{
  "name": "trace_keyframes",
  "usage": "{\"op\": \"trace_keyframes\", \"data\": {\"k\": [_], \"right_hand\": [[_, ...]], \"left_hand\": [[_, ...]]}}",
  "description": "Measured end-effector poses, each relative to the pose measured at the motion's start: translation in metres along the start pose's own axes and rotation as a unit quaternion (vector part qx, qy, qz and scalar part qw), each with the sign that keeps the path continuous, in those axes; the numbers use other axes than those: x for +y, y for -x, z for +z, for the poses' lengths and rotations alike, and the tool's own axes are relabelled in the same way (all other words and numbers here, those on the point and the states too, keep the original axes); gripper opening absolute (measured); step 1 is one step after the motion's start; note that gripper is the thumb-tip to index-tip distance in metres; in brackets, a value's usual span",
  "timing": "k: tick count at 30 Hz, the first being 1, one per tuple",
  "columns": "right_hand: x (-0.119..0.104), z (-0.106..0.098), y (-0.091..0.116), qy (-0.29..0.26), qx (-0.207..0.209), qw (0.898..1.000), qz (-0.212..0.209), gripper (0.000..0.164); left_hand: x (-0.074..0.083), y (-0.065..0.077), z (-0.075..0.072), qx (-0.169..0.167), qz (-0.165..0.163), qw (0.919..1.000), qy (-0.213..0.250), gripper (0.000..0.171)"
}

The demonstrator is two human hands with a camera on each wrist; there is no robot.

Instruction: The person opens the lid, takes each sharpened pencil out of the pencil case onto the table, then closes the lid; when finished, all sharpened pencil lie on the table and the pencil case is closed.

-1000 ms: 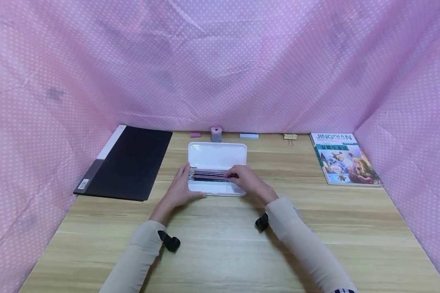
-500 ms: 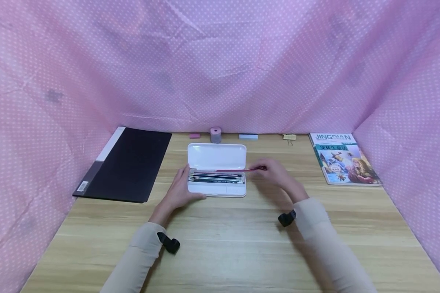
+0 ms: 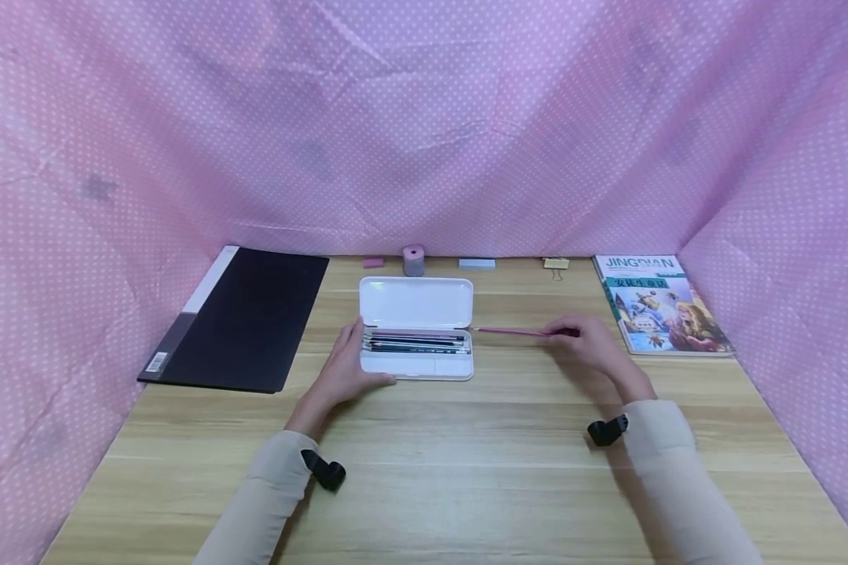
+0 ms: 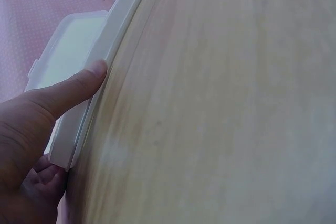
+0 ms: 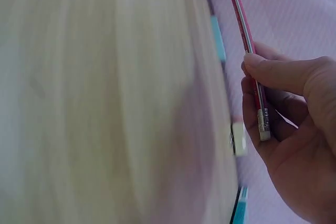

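Note:
An open white pencil case lies on the table, its lid tipped back. Several pencils lie side by side in it. My left hand grips the case's left end; in the left wrist view the thumb presses the front side and curled fingers sit at the end. Right of the case, my right hand pinches a red-striped pencil near its eraser end, its tip pointing left to the case edge. A white eraser in a metal band shows in the right wrist view.
A black folder lies at left and a picture book at right. Along the back stand a pink eraser, a pink-and-grey cylinder, a pale blue block and a binder clip. Pink dotted cloth hangs behind.
My right hand has drawn the red-striped pencil out of the case and moved it rightward, clear of the other pencils. The left hand has stayed on the case.

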State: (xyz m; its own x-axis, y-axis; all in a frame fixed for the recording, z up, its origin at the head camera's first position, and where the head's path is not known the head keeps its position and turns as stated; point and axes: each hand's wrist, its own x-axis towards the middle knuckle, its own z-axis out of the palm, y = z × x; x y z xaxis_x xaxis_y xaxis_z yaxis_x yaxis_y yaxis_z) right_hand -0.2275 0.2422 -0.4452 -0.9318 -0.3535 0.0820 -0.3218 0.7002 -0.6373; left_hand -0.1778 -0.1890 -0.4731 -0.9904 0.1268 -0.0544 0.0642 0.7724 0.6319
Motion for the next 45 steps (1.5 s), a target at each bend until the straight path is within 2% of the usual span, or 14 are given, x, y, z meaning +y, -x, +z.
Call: {"op": "trace_keyframes", "data": {"k": [6, 16, 25, 29, 35, 41, 45], "right_hand": [[0.016, -0.002, 0.003, 0.008, -0.006, 1.000, 0.019, 0.015], [0.026, 0.005, 0.000, 0.030, -0.017, 0.998, 0.056, 0.016], [0.026, 0.005, 0.000, 0.030, -0.011, 0.999, 0.040, 0.017], [0.011, 0.005, -0.002, 0.033, -0.002, 0.999, 0.010, 0.020], [-0.037, 0.012, -0.017, 0.016, 0.004, 0.998, -0.053, 0.025], [-0.077, 0.044, -0.039, -0.042, -0.029, 0.993, -0.103, 0.027], [-0.096, 0.069, -0.048, -0.071, -0.068, 0.989, -0.107, 0.027]], "left_hand": [[0.001, 0.000, -0.001, 0.001, -0.004, 1.0000, 0.001, 0.131], [0.000, -0.001, 0.000, 0.000, -0.002, 1.0000, 0.000, 0.130], [0.000, -0.002, 0.000, 0.003, 0.001, 1.0000, -0.005, 0.130], [0.000, -0.001, 0.000, 0.000, -0.004, 1.0000, -0.003, 0.130], [-0.002, -0.001, 0.001, 0.004, -0.002, 1.0000, -0.004, 0.129], [-0.002, -0.001, 0.002, 0.005, 0.000, 1.0000, -0.005, 0.130], [-0.002, -0.001, 0.002, 0.005, 0.001, 1.0000, -0.005, 0.130]]}}
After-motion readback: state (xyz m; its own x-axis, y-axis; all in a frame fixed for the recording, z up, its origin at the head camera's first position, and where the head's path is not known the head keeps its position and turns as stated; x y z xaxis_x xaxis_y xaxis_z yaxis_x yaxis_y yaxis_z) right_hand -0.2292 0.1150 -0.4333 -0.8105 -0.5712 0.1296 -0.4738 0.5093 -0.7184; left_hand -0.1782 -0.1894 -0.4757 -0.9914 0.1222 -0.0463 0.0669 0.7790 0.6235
